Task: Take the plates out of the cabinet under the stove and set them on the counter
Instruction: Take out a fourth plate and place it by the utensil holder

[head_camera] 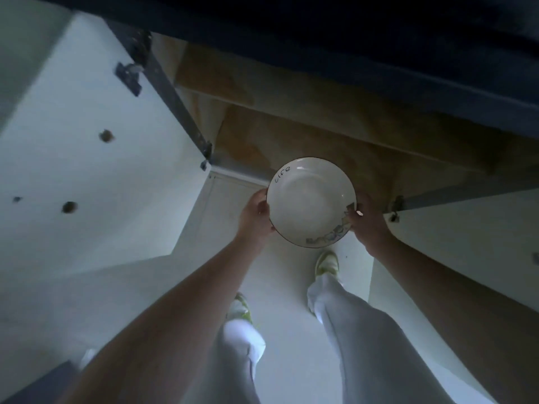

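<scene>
Gripped one plate (310, 201) by opposite rims with left hand (255, 218) and right hand (367, 225), out front of the open cabinet (306, 126), clear of its shelf, not yet on the counter; other plates not visible.

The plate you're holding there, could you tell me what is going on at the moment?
A person stands at an open cabinet, holding a white plate by its rim with both hands: the left hand on one side, the right hand opposite. The plate is held in front of the wooden shelves, above the floor, not yet on a counter.
</scene>
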`<state>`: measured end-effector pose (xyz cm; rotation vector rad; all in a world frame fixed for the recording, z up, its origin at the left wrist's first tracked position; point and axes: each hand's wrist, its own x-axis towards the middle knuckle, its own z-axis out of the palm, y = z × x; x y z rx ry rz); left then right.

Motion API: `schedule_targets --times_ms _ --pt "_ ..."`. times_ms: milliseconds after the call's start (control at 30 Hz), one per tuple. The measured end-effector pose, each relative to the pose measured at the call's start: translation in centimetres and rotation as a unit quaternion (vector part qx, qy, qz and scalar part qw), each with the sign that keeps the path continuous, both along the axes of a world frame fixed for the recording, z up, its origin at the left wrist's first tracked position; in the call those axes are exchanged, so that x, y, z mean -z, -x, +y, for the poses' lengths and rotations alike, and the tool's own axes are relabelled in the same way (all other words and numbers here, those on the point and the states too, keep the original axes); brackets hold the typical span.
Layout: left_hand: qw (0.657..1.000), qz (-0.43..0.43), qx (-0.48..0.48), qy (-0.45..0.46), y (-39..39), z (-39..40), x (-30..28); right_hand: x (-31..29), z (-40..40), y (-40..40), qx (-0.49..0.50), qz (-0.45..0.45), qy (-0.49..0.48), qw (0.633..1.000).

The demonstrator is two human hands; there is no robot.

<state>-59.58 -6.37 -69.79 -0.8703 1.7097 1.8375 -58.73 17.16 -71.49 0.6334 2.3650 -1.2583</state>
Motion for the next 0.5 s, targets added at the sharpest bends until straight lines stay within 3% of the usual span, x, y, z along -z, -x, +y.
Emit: schedule_targets --times_ms 100,233,500 --pt "1.000 0.006 -0.006 0.009 -3.6 -2.3 -4.9 -4.5 -1.7 -2.8 -0.007 -0.028 -0.024 0.999" --pt "0.999 0.032 0.012 0.023 -6.8 -5.5 -13.0 -11.9 -4.9 -6.1 0.040 -0.054 0.043 0.997" --pt "0.995 0.080 0.055 -0.034 -11.3 -11.6 -27.2 -28.5 -9.1 -10.1 0.075 -0.024 0.106 0.991"
